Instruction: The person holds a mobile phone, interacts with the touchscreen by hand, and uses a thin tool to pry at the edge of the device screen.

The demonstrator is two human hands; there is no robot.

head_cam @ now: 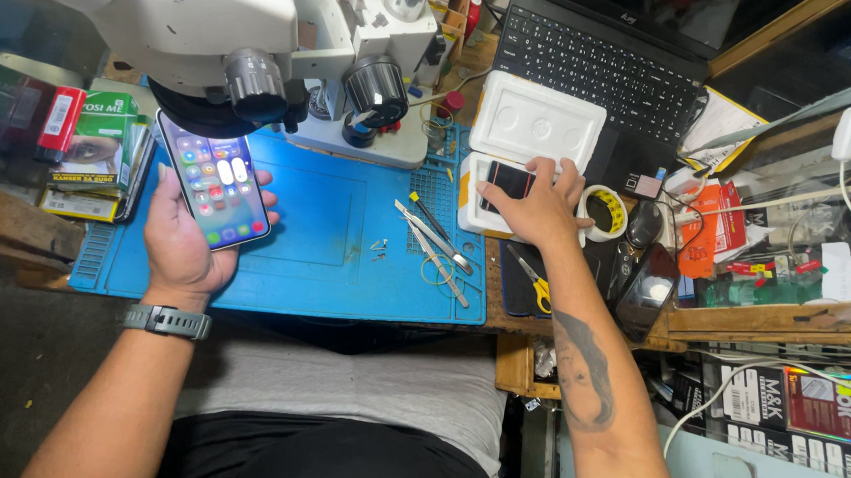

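workbench cluttered; left hand (184,244) grips lit phone (215,183) over blue mat's (327,243) left edge, right hand (536,208) open on dark phone (508,183) in white tray (536,118).

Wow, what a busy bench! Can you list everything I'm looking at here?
Smartphone: one, screen lit with coloured icons, held in the left hand.
Dark-screened phone: one, in a white tray, under the right hand.
White foam tray: one, behind that phone.
Work mat: one, blue, centre of the bench.
Tweezers: several, metal, on the mat's right side.
Microscope: one, white, above the mat.
Laptop: one, black, top right.
Tape roll: one, yellow, beside the right hand.
Wristwatch: one, grey, left wrist.
Left hand: holds the smartphone.
Right hand: rests on the dark-screened phone.
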